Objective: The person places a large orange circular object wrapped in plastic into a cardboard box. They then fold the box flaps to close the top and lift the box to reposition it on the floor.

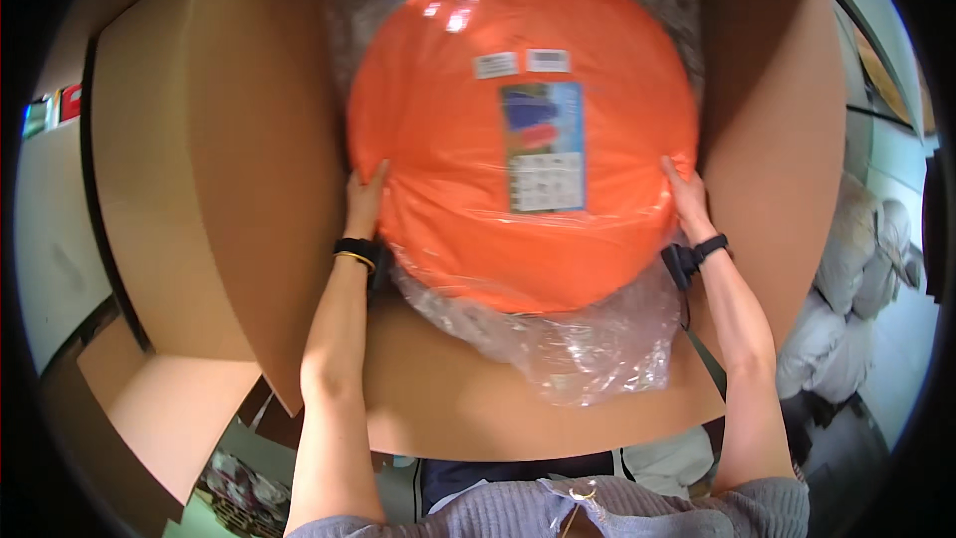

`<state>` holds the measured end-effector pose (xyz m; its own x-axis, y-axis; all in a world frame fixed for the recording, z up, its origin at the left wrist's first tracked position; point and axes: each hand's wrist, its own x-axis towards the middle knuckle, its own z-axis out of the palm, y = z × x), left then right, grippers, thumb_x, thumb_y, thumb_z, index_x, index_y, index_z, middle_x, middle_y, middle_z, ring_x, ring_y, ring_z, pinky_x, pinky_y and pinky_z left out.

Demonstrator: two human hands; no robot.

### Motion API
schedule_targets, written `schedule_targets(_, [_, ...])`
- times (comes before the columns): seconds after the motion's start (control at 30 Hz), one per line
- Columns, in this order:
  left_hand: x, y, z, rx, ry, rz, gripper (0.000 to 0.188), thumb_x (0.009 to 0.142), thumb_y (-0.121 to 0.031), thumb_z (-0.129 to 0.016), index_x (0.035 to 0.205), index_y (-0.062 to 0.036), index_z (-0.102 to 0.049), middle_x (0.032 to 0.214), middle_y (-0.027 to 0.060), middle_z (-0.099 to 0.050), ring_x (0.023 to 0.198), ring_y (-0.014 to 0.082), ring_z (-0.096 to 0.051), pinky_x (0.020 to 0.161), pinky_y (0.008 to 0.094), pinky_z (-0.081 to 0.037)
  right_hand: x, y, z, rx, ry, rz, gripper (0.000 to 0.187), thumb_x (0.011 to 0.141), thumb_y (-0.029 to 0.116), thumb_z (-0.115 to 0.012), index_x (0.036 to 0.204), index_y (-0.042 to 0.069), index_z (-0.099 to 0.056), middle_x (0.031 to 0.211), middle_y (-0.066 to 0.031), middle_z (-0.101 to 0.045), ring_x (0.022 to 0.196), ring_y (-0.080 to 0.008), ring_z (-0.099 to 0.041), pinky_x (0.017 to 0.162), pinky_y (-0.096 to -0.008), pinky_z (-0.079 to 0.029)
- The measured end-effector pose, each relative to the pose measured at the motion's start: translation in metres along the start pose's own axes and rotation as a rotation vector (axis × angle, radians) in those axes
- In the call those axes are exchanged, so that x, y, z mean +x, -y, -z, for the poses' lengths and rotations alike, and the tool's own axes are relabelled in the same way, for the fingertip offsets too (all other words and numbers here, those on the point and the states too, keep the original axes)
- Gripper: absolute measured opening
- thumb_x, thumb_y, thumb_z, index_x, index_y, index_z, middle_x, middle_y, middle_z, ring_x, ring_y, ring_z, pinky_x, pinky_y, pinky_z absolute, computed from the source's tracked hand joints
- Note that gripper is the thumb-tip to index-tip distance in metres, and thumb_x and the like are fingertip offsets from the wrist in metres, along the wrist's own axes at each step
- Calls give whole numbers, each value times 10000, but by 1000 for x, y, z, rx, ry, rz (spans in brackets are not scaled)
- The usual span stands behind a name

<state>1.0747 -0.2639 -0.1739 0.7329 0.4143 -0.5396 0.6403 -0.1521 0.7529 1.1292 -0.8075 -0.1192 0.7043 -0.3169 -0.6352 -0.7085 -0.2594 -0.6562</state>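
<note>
A big round orange package [448,149] in a clear plastic bag [597,354] lies flat at the mouth of a large open cardboard box [448,408]. Two white labels and a picture card show on its upper face. My left hand [366,201] is closed on its left edge, the thumb over the top. On the opposite edge my right hand [687,197] grips it the same way. The fingers under both edges are hidden. Loose plastic bunches up along the near side. A black band with a small device circles each wrist.
Tall box flaps, a left flap [244,130] and a right flap [782,130], stand up on both sides of my arms. More cardboard [149,209] is at the far left. Grey-white wrapped bundles [846,269] sit on the floor at the right.
</note>
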Motion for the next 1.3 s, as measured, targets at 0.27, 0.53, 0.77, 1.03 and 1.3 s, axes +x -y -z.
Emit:
schedule_targets(0.27, [-15, -62, 3, 444, 30, -291, 591, 899, -364, -579, 1255, 94, -473, 1316, 288, -445, 1218, 399, -433, 1040, 424, -334, -1, 4, 19, -49, -34, 79, 640, 807, 432, -703, 1184, -61, -545, 1158, -143, -614, 1050, -213, -581, 907, -324, -439])
schedule_targets(0.53, [3, -57, -19, 749, 64, -384, 667, 905, -431, -539, 1258, 128, -454, 1434, 329, -239, 1306, 446, -302, 1089, 437, -270, -10, -2, 34, -110, -38, 102, 699, 816, 472, -673, 1196, -91, -511, 1165, -189, -605, 1062, -247, -585, 913, -330, -446])
schedule_targets(0.77, [0, -64, 2, -296, 182, -88, 399, 966, -258, -506, 1232, 41, -509, 1207, 101, -584, 1057, 210, -589, 934, 321, -456, -17, 5, 22, 22, 24, -31, 587, 827, 431, -681, 1161, -32, -545, 1130, -124, -610, 1021, -170, -577, 887, -292, -446])
schedule_targets(1.03, [7, -55, -1, -649, 344, 264, 490, 929, -332, -574, 1236, 39, -485, 1211, 108, -571, 1081, 188, -567, 950, 338, -453, -27, 26, 17, 93, 60, 39, 585, 810, 336, -722, 1199, -40, -499, 1158, -118, -601, 1032, -188, -585, 927, -308, -448])
schedule_targets(1.3, [-57, -106, -24, 608, -113, -551, 1055, 728, -553, -703, 1447, 5, -171, 1491, 292, -136, 1367, 477, -140, 1083, 567, -218, -20, 35, 31, -538, 86, 399, 999, 665, 386, -809, 1381, -71, -282, 1403, -265, -361, 1318, -377, -344, 1083, -397, -309])
